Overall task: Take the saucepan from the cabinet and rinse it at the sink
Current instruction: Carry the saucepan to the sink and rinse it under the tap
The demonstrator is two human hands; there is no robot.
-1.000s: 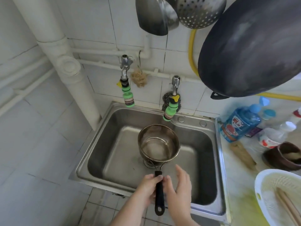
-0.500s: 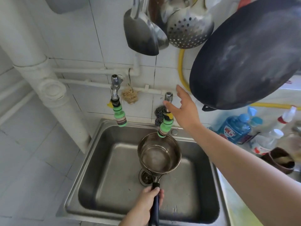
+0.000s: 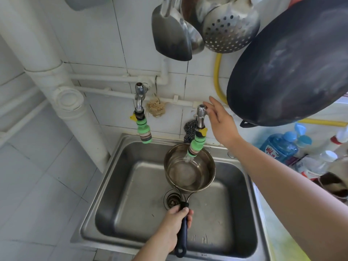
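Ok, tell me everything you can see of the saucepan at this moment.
The saucepan is a small round pot of shiny, slightly tarnished metal, with thin wire struts running to a black handle with a hanging hole at its end. It is held upright over the sink, above the drain, under the right tap. Water streams into it. The left hand grips the handle.

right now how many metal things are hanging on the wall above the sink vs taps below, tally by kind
taps with green nozzles: 2 (left tap, right tap)
dark wok: 1
perforated skimmer: 1
solid spatula: 1
ladle behind the spatula: 1, partly hidden
total: 6
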